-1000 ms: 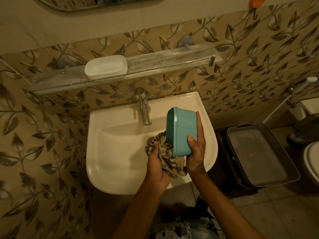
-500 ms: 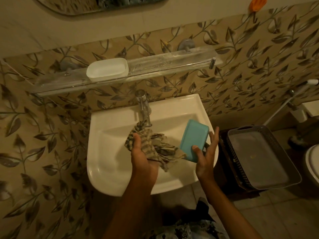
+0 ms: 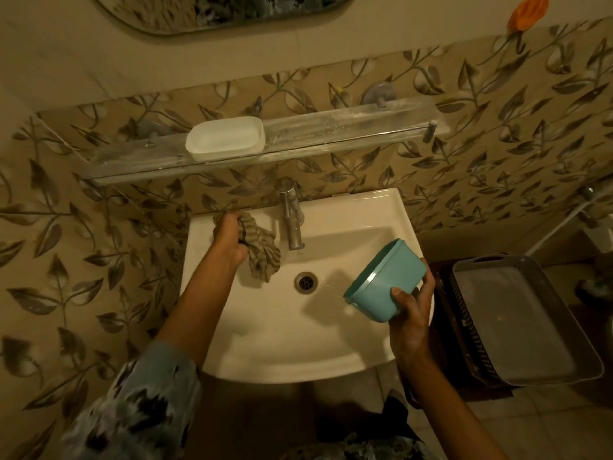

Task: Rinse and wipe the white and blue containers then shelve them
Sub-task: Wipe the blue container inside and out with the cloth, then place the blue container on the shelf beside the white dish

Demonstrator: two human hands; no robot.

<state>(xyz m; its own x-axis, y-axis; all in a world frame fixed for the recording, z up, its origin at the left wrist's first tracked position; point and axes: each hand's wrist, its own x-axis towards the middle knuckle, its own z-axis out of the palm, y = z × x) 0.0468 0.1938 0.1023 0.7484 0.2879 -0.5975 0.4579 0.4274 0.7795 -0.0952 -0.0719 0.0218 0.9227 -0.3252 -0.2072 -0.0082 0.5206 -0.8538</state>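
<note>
My right hand (image 3: pixel 411 303) grips the blue container (image 3: pixel 384 280), tilted on its side above the right rim of the white sink (image 3: pixel 265 343). My left hand (image 3: pixel 229 237) clutches a striped cloth (image 3: pixel 262 250) at the sink's back left corner, just left of the metal tap (image 3: pixel 292 220). The white container (image 3: pixel 225 138) sits upright on the glass shelf (image 3: pixel 348 131) above the sink, toward its left half.
A grey lidded basket (image 3: pixel 517 320) stands on the floor right of the sink. A mirror (image 3: pixel 219 11) hangs above the shelf, an orange holder (image 3: pixel 527 11) at the top right. The drain (image 3: pixel 306 281) lies in the basin's middle. Leaf-patterned tiles cover the wall.
My left hand carried the cloth away from the blue container to the sink's back left corner. My right hand shifted the blue container right and turned it on its side.
</note>
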